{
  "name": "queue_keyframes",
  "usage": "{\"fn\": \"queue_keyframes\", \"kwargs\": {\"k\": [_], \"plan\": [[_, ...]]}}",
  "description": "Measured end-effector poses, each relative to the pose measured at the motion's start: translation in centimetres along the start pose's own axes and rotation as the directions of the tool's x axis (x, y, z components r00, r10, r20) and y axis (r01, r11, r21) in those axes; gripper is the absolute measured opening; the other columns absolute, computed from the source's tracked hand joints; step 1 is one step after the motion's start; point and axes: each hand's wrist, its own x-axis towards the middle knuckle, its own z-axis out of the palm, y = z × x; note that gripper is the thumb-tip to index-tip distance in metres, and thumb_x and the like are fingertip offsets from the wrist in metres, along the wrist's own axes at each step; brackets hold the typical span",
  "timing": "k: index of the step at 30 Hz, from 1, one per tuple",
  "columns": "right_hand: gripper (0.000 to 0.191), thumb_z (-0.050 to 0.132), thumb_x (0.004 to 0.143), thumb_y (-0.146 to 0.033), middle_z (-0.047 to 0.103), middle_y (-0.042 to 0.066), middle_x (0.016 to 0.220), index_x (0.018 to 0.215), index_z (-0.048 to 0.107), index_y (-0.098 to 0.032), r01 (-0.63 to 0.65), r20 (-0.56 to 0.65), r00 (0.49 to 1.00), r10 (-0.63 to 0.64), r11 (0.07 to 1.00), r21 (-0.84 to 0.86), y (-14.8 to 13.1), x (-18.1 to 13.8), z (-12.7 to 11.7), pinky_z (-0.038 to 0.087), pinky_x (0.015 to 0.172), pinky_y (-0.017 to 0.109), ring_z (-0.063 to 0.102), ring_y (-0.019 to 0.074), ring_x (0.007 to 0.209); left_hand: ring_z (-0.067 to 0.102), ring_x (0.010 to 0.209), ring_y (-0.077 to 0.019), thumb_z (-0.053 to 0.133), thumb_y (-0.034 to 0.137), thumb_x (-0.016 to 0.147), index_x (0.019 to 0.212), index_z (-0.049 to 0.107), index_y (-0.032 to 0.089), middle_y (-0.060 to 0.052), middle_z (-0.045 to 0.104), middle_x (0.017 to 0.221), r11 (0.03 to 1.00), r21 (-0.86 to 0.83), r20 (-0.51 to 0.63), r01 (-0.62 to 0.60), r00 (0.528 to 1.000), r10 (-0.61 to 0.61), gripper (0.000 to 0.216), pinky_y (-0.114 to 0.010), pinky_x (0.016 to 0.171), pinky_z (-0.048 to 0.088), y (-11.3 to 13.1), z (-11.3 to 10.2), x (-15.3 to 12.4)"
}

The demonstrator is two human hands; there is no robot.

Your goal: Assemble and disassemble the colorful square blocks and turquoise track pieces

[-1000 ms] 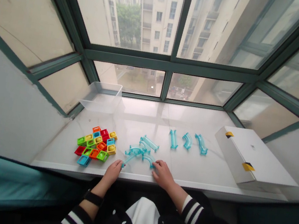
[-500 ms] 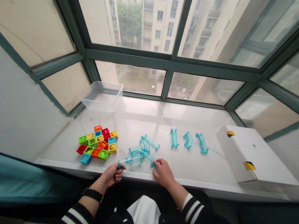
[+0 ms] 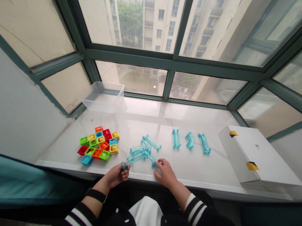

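My left hand point(image 3: 117, 175) is closed around one end of a clear blue straight track piece point(image 3: 133, 159), lifted at the front edge of the white sill point(image 3: 148, 128). My right hand point(image 3: 166, 172) rests on the sill with its fingers curled on a curved blue track piece point(image 3: 151, 159). Just beyond both hands lies a small heap of blue track pieces point(image 3: 145, 146). Left of my left hand sits a cluster of coloured square blocks point(image 3: 98, 146).
Three separate blue track pieces point(image 3: 190, 140) lie in a row further right. A white cardboard box point(image 3: 256, 157) with yellow tape occupies the right end. A clear plastic tub point(image 3: 104, 96) stands at the back left by the window.
My left hand has picked the straight track piece up off the sill and drawn it toward me. My right hand has stayed on the curved piece.
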Motion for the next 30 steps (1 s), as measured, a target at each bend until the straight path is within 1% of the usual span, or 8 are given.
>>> {"fn": "queue_keyframes", "kwargs": {"k": [4,7,9,12,15,23,27,30], "plan": [[0.046,0.071,0.088,-0.019,0.057,0.015,0.14,0.134,0.071,-0.022,0.024,-0.125,0.992,-0.012,0.995,0.094,-0.6,-0.3,-1.4,0.05,0.112,0.049,0.061,0.0291,0.12,0.047,0.056,-0.0119,0.069,0.055,0.082,0.081,0.054,0.022,0.006,0.05,0.058,0.972,0.149,-0.104,-0.183,0.974,0.199,0.036,-0.025,0.06,0.04,0.5,1.8,1.1],[0.04,0.063,0.096,-0.022,0.064,0.013,0.126,0.136,0.066,-0.024,0.107,-0.263,0.963,-0.051,0.973,0.204,-2.2,-0.4,-3.2,0.052,0.11,0.048,0.063,0.0274,0.117,0.05,0.061,-0.0131,0.073,0.055,0.081,0.079,0.055,0.022,0.006,0.055,0.06,0.926,0.268,-0.123,-0.266,0.944,0.307,0.037,-0.026,0.065,0.04,1.1,3.5,1.7],[0.042,0.061,0.1,-0.025,0.067,0.009,0.118,0.142,0.062,-0.027,0.173,-0.264,0.96,-0.096,0.942,0.286,-3.5,-0.3,-4.3,0.055,0.103,0.044,0.066,0.024,0.106,0.051,0.063,-0.0144,0.071,0.055,0.084,0.081,0.057,0.023,0.006,0.055,0.061,0.885,0.35,-0.106,-0.306,0.926,0.362,0.035,-0.028,0.067,0.04,1.4,5.1,2.0],[0.045,0.065,0.1,-0.029,0.068,0.007,0.115,0.144,0.06,-0.03,0.216,-0.223,0.964,-0.145,0.916,0.337,-4.8,0.0,-5.3,0.058,0.096,0.039,0.068,0.021,0.098,0.056,0.067,-0.0169,0.063,0.053,0.09,0.082,0.057,0.023,0.004,0.057,0.067,0.754,0.548,-0.05,-0.364,0.885,0.463,0.031,-0.03,0.07,0.042,1.9,7.6,2.4],[0.037,0.067,0.099,-0.029,0.069,0.007,0.116,0.135,0.067,-0.029,0.189,-0.247,0.963,-0.111,0.929,0.318,-4.7,0.2,-5.7,0.058,0.095,0.038,0.069,0.0209,0.097,0.057,0.068,-0.0179,0.06,0.05,0.093,0.083,0.057,0.024,0.003,0.057,0.07,0.605,0.689,0.012,-0.4,0.84,0.542,0.028,-0.03,0.069,0.041,2.1,9.9,3.0],[0.017,0.063,0.101,-0.032,0.073,0.007,0.104,0.112,0.075,-0.026,0.123,-0.37,0.929,-0.011,0.952,0.28,-2.6,-0.3,-7.3,0.058,0.093,0.038,0.069,0.0231,0.096,0.054,0.066,-0.0166,0.062,0.044,0.093,0.09,0.062,0.022,0.003,0.058,0.07,0.502,0.74,0.12,-0.447,0.823,0.556,0.022,-0.029,0.066,0.038,2.2,14.2,5.5],[0.017,0.064,0.1,-0.034,0.073,0.006,0.097,0.109,0.075,-0.024,0.07,-0.402,0.914,0.048,0.959,0.274,-0.9,-0.5,-8.1,0.058,0.087,0.037,0.069,0.0224,0.089,0.056,0.067,-0.0172,0.063,0.046,0.094,0.093,0.063,0.023,0.003,0.059,0.07,0.493,0.744,0.154,-0.452,0.833,0.532,0.023,-0.03,0.066,0.039,2.4,16.1,7.2],[0.017,0.064,0.098,-0.03,0.073,0.006,0.097,0.109,0.075,-0.023,0.035,-0.432,0.898,0.085,0.964,0.263,1.0,-0.3,-8.6,0.058,0.085,0.036,0.069,0.0216,0.087,0.064,0.075,-0.0196,0.065,0.047,0.093,0.105,0.067,0.022,0.0,0.068,0.081,0.517,0.712,0.203,-0.476,0.844,0.497,0.027,-0.032,0.072,0.046,2.4,17.3,8.5]]}}
